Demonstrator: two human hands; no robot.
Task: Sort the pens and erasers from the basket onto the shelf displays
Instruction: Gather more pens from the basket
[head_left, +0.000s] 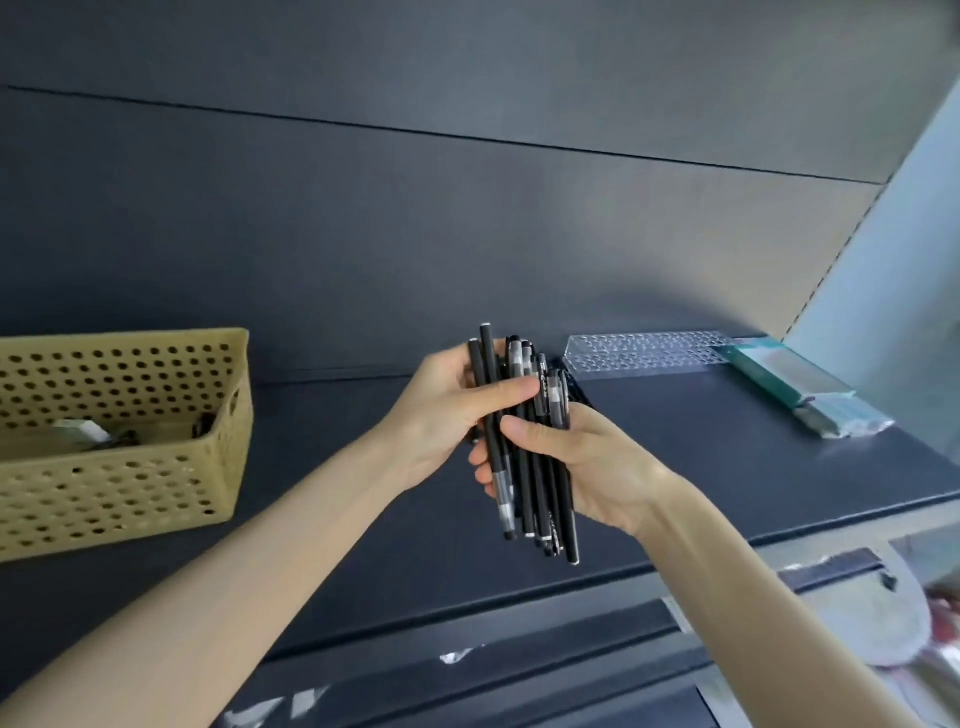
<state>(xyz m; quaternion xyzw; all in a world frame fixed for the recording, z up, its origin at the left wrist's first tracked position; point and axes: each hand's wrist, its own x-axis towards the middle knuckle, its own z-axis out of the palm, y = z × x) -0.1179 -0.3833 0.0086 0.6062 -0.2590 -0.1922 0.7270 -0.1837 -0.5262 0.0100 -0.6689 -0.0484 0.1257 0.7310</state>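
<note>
Bundle of slim black plastic pens (535, 499) held upright, well right of yellow perforated plastic basket (130, 467). Both grips closed round bundle: left hand (447, 415), right hand (592, 467). Advise: even ends, feed singly into clear holed acrylic rack (644, 353), farther right.

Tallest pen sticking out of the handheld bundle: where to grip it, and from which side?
Pinch its exposed top end, coming from above. That pen stands near upright and pokes past the rest of the bundle, while the left hand and right hand wrap the middle of the barrels.
</note>
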